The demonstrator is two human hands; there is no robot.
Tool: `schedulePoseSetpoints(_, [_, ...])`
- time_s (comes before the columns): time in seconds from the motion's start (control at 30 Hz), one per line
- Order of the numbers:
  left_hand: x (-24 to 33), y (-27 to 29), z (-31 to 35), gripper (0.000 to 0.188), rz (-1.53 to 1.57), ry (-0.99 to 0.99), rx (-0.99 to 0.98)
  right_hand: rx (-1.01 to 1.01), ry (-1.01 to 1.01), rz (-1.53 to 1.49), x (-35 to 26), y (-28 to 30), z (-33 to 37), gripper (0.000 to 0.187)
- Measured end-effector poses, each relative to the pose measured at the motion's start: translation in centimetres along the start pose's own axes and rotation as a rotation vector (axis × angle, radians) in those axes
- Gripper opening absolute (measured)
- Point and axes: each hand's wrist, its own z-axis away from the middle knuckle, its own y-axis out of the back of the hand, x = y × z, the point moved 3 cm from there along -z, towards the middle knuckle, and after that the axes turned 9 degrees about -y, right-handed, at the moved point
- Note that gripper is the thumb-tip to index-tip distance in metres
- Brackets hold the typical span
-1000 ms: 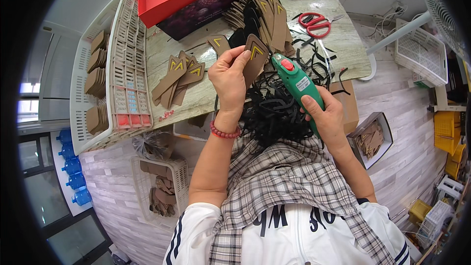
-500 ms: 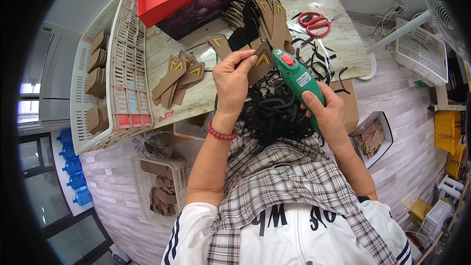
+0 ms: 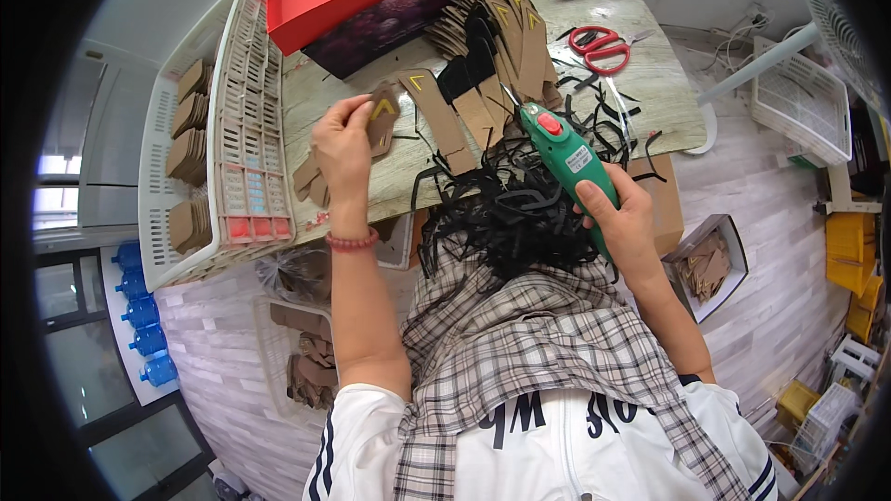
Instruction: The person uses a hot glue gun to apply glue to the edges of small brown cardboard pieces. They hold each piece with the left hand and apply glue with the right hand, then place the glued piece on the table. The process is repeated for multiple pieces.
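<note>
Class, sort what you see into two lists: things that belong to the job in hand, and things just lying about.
Seemingly in the job:
green tool, in the right hand
brown piece with yellow chevron, in the left hand
other brown pieces
black strips

Apparently just lying about:
red-handled scissors
blue bottles
fan
</note>
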Motion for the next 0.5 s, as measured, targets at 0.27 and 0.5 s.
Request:
schedulePoseSetpoints(0.27, [-1.4, -7.3, -1.2, 0.05, -0.983, -0.212, -0.042, 0.02, -0.009, 0.05, 1.2, -0.1, -0.4, 0.032])
schedulePoseSetpoints(0.5, [-3.1, -10.7, -0.7, 0.034, -0.718, -0.246, 0.169, 0.021, -0.028, 0.091, 1.2, -0.1, -0.3, 0.033])
